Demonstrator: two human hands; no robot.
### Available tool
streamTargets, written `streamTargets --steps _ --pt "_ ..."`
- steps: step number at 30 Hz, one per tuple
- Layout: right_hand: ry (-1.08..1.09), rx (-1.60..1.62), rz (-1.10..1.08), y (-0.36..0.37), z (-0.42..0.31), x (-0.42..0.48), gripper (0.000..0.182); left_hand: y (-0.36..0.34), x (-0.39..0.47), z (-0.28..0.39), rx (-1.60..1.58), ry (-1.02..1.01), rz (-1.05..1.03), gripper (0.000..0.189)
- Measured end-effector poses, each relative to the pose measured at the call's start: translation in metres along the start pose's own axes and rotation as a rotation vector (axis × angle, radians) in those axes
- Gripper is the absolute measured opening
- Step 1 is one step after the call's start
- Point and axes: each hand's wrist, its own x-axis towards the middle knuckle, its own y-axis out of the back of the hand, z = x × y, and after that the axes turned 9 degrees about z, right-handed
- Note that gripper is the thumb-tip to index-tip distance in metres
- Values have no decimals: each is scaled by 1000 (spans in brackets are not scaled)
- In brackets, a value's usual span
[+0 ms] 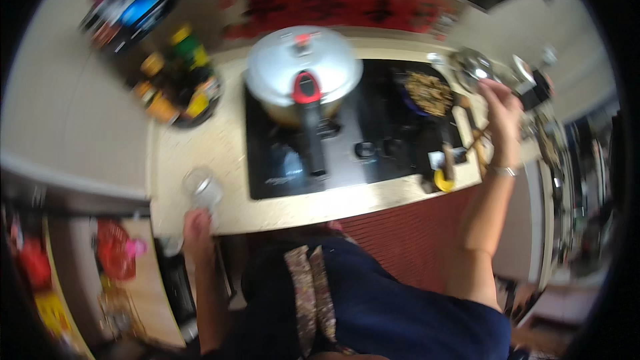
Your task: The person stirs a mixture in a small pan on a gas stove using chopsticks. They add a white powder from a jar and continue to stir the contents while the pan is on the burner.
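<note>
At the counter's left front, my left hand is closed against the lower end of a clear glass vessel, apparently gripping it. Blur hides the exact finger placement. My right hand is raised at the far right with thumb and fingers drawn together. Just behind its fingertips is a shiny metal bowl or lid; contact between them is unclear. Left of that hand, a small pan of chopped brown food sits on the black glass cooktop. A large pressure cooker with a black-and-red handle occupies the left burner.
Bottles and jars crowd a round tray at the back left. Wooden utensils lie beside the cooktop, near a yellow round object at the counter edge. Below left, a drawer stands pulled out, holding a red basket.
</note>
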Motion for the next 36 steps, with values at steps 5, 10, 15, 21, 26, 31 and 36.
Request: streamTargets --steps 5,10,15,21,26,31,36 --pt "192 108 -276 -63 -109 -116 14 -4 18 5 81 -68 -46 6" --pt "549 41 -591 -182 -154 -230 15 13 21 -3 44 -119 -9 12" --pt "469 28 -819 -274 -131 -287 9 29 18 8 56 -148 -37 13" --pt "434 -84 -856 -308 -132 -312 10 51 16 27 67 -210 -58 16" --pt "262 -20 -864 -309 -124 -315 12 59 16 45 40 -153 -119 16" --pt "-63 95 -903 -292 -122 -302 12 55 18 55 52 -195 -117 16" --pt "-238 248 -903 -258 -128 -281 9 42 18 42 14 -190 -80 16"
